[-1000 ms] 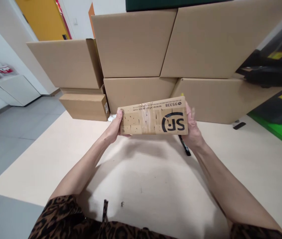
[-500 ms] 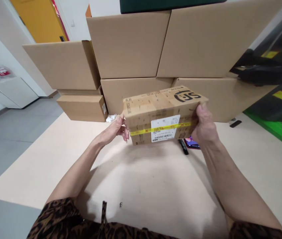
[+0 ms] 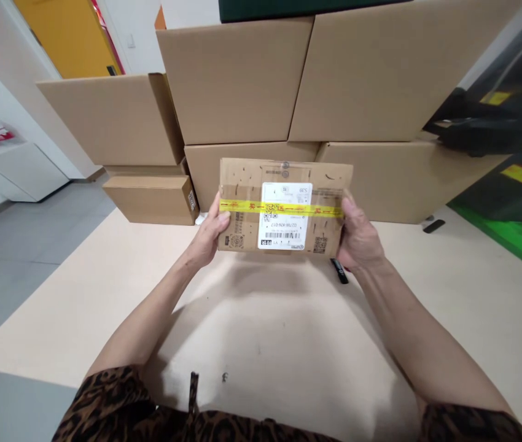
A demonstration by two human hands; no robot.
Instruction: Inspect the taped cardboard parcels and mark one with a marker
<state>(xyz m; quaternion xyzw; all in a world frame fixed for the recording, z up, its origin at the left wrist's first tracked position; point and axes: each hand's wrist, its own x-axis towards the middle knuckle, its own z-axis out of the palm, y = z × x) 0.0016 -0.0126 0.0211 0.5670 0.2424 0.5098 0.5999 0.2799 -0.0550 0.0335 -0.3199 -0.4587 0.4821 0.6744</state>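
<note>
A brown cardboard box (image 3: pixel 242 228) is held up above the table, its labelled face turned toward me. Yellow tape (image 3: pixel 237 206) runs across it, over a white shipping label (image 3: pixel 287 236) printed with text and codes that look upside down. My left hand (image 3: pixel 209 233) grips the box's left end, thumb on the front face. At the right end my right hand (image 3: pixel 360 236) holds it, thumb near the tape's end. The remaining fingers are partly hidden by the box.
Large cardboard boxes (image 3: pixel 242 86) stand stacked along the back of the pale table (image 3: pixel 252 344). A smaller box (image 3: pixel 148 199) is at the back left. A black pen-like item (image 3: pixel 339 271) lies below my right hand, and a dark object (image 3: pixel 434 226) farther right.
Both hands have tilted the box, so its logo-marked top has gone from view and the labelled side faces me more squarely. The box has also shifted slightly left.
</note>
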